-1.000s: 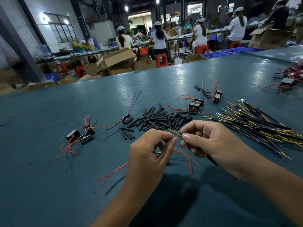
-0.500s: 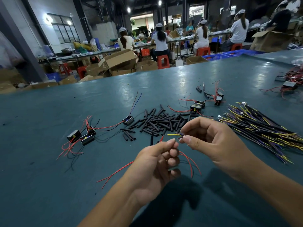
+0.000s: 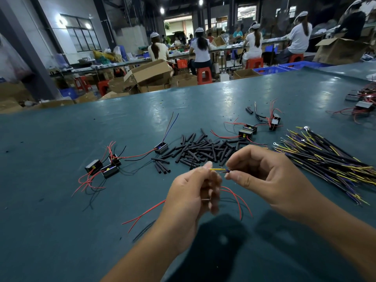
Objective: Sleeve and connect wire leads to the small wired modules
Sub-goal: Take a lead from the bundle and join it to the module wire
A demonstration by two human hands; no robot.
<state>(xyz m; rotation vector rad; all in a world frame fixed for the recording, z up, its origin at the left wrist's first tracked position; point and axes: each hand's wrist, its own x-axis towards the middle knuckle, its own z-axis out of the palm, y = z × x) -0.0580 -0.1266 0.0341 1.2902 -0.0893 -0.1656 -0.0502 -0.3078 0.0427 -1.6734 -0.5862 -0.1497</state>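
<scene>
My left hand (image 3: 191,198) and my right hand (image 3: 266,180) are raised over the teal table (image 3: 50,220) and pinch the two ends of a short yellow wire lead (image 3: 217,169). The left hand's curled fingers also hold a small module, mostly hidden, whose red wires (image 3: 236,198) trail down onto the table. Just beyond the hands lies a pile of black sleeve tubes (image 3: 203,149). A bundle of yellow, purple and black leads (image 3: 329,161) lies to the right. Small black modules with red wires (image 3: 103,167) sit at the left, and more modules (image 3: 247,132) behind the tubes.
A single module with upright red and blue wires (image 3: 161,148) stands left of the tube pile. More modules (image 3: 362,104) lie at the far right edge. Beyond the table are cardboard boxes (image 3: 150,72) and seated people at benches.
The left hand has turned and curled tighter, and the yellow lead now spans level between the two hands' fingertips. The view has shifted slightly.
</scene>
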